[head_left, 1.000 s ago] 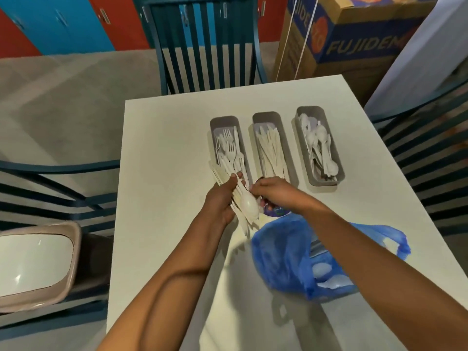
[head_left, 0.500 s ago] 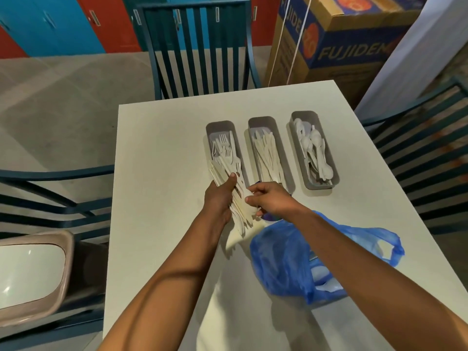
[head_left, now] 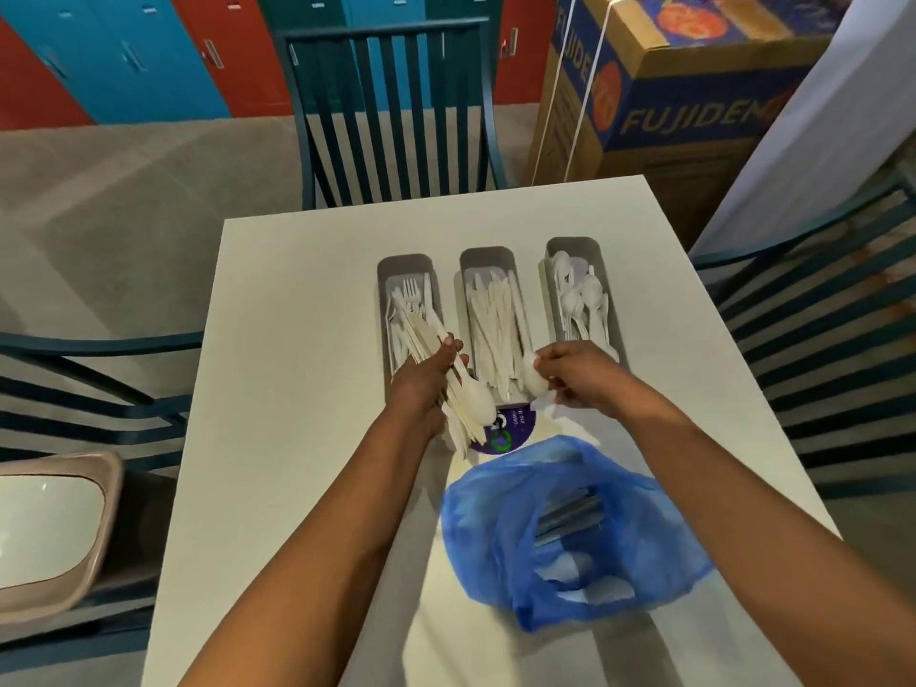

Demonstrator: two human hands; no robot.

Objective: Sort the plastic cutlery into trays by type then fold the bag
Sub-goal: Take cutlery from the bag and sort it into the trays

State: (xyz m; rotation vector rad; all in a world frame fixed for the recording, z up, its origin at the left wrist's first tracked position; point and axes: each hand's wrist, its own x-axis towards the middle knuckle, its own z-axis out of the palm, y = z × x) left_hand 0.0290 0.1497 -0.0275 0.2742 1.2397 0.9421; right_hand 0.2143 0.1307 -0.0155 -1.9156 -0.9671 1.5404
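Three grey trays stand side by side on the white table (head_left: pixel 277 369): the left tray (head_left: pixel 404 265) holds forks, the middle tray (head_left: pixel 486 257) knives, the right tray (head_left: pixel 572 246) spoons. My left hand (head_left: pixel 426 379) grips a bundle of white plastic cutlery (head_left: pixel 463 404) over the near end of the left tray. My right hand (head_left: pixel 580 376) pinches a single white spoon (head_left: pixel 535 379) just in front of the middle and right trays. A crumpled blue plastic bag (head_left: pixel 570 528) lies near me, with white cutlery showing through it.
A purple round label (head_left: pixel 505 431) on white packaging lies between the trays and the bag. Dark teal chairs stand at the far side (head_left: pixel 396 106), left (head_left: pixel 89 379) and right (head_left: pixel 818 300). A cardboard box (head_left: pixel 669 91) stands beyond the table; a beige bin (head_left: pixel 54 528) sits at left.
My right hand has pulled one spoon out of the bundle and moved right, away from my left hand. The view has shifted, so the trays appear lower.
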